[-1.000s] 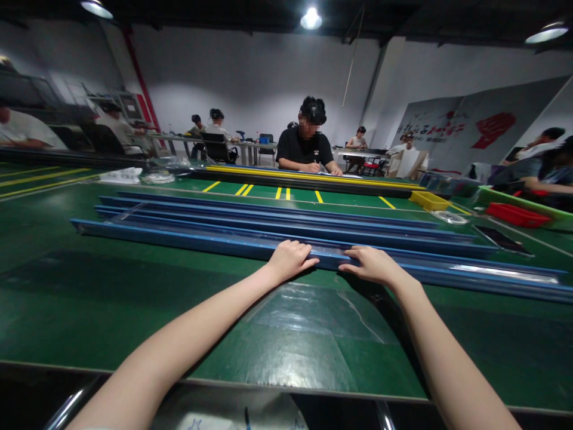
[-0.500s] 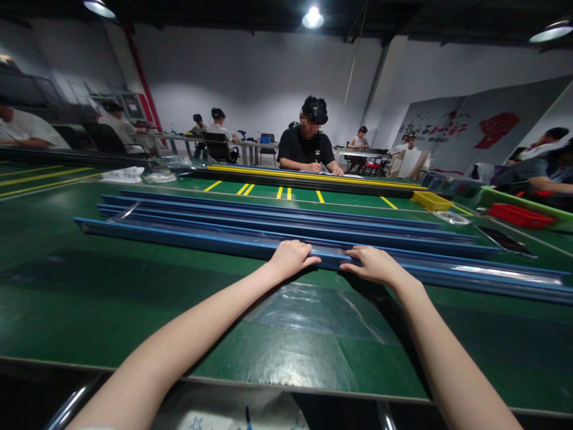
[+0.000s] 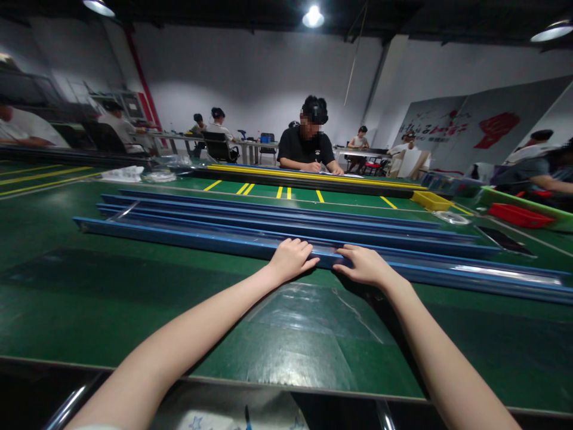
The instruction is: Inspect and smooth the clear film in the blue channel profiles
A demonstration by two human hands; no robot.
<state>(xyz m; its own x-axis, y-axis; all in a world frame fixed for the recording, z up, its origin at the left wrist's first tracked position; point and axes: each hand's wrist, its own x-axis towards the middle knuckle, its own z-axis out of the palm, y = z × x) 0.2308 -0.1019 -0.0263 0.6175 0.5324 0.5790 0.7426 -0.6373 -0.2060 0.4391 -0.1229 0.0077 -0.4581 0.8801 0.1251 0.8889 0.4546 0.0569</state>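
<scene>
The nearest blue rail (image 3: 179, 237) is lying lengthwise across the green desk (image 3: 89, 298), running from far left to far right, with more blue rails (image 3: 268, 218) lying just behind it. The left hand (image 3: 290, 258) is resting on the rail's near edge, fingers curled over the top, seemingly pressing or lightly clasping it rather than lifting. Just beside it, the right hand (image 3: 364, 266) is lying on the same rail in the same way, fingers bent over the top edge.

The rail is looking long, thin and rigid, probably light metal or plastic with a smooth, somewhat slippery face; it is likely sagging or swinging if held only at the middle, so spreading the grip wider along its length is looking safer.

Across the desk a person in black (image 3: 307, 149) is sitting and writing.
</scene>
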